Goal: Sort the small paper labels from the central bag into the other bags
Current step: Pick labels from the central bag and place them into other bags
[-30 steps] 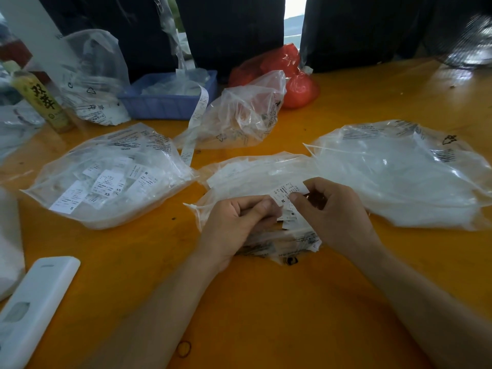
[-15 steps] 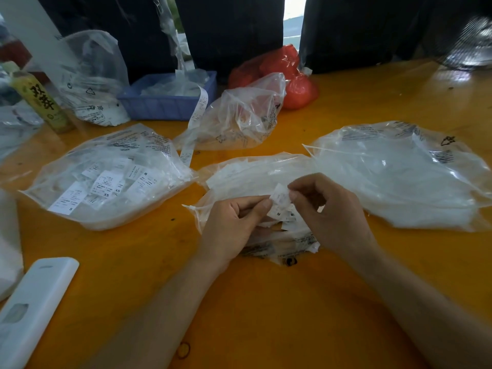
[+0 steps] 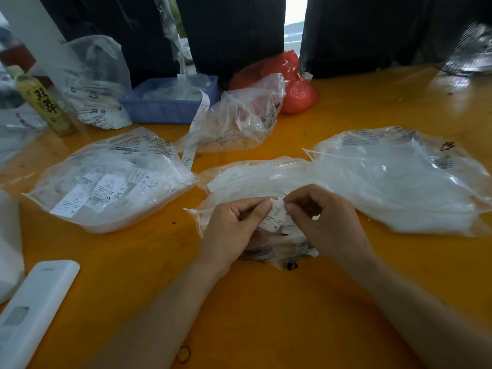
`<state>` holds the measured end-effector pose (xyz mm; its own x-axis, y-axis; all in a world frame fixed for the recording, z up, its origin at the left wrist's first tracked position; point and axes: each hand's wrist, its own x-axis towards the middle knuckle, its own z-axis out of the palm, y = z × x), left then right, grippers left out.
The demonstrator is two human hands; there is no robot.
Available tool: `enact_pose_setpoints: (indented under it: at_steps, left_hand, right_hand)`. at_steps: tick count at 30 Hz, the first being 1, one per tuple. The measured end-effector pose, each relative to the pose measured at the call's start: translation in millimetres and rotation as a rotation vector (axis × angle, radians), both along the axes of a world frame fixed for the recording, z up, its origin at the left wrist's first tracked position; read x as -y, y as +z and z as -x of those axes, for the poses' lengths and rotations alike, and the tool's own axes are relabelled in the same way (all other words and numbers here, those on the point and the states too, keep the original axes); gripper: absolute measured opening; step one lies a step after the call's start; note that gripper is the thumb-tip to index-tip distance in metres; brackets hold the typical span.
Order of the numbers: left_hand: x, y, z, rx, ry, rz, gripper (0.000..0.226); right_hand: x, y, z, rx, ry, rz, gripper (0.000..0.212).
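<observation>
The central clear bag (image 3: pixel 255 179) lies on the orange table, holding white paper labels. Over its near end, my left hand (image 3: pixel 234 230) and my right hand (image 3: pixel 324 225) pinch the same small stack of paper labels (image 3: pixel 275 215) between thumb and fingers; the top label shows an "M". To the left lies a clear bag (image 3: pixel 111 179) full of labels marked XS, S and M. To the right lies another clear bag (image 3: pixel 399 179) with white contents. A fourth clear bag (image 3: pixel 239 121) sits behind the central one.
A label strip (image 3: pixel 195 131) hangs from the blue tray (image 3: pixel 165 107) at the back. Red bags (image 3: pixel 292 83), a green bottle (image 3: pixel 45 105) and an upright clear bag (image 3: pixel 93 83) stand at the rear. A white device (image 3: pixel 34 310) lies near left. A rubber band (image 3: pixel 184 354) lies by my forearm.
My hands have drawn closer together over the central bag, and the label that my right hand lifted has come down onto the stack held between both hands.
</observation>
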<state>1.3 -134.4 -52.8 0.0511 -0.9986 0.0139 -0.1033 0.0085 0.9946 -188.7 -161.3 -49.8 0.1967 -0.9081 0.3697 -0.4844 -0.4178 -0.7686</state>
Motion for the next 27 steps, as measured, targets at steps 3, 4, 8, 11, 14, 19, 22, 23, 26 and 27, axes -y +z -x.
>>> enact_pose_setpoints:
  at_steps: [3,4,8,11,14,19,22,23,26,27]
  left_hand:
    - [0.6,-1.0,-1.7,0.086,0.023,0.034,0.023]
    - [0.7,-1.2,-2.1,0.103,0.027,0.038,0.019]
    - [2.1,-2.9,-4.4,0.091,0.03,0.054,0.021]
    - [4.8,-4.6,-6.0,0.089,0.028,0.107,0.04]
    - [4.6,-1.3,-7.3,0.146,0.059,0.226,0.043]
    - [9.9,21.0,-45.8,0.484,0.298,0.365,0.032]
    - [16.7,30.1,-98.6,0.791,0.643,0.328,0.028]
    - [17.9,29.6,-117.7,0.88,0.737,0.296,0.026]
    - [18.0,20.8,-160.4,1.062,0.859,0.106,0.023]
    - [18.5,16.4,-167.7,1.14,0.861,0.027,0.024]
  right_hand:
    - [-1.4,-0.5,-0.6,-0.03,0.06,-0.069,0.005]
    - [-1.9,-1.1,-1.3,-0.047,0.075,-0.093,0.004]
    - [-0.9,-0.8,0.1,0.031,0.015,-0.075,0.009]
    - [0.5,-0.7,2.2,0.159,-0.04,-0.102,0.013]
    - [0.2,-1.8,1.2,0.205,-0.035,-0.109,0.018]
    - [1.9,-2.7,4.4,0.206,-0.039,-0.126,0.019]
    - [2.3,-2.1,6.3,0.202,-0.036,-0.121,0.017]
    - [1.7,-1.7,5.9,0.199,-0.026,-0.111,0.017]
    - [-1.5,0.1,1.8,0.182,-0.002,-0.091,0.021]
    - [-2.5,0.0,0.5,0.172,0.0,-0.08,0.023]
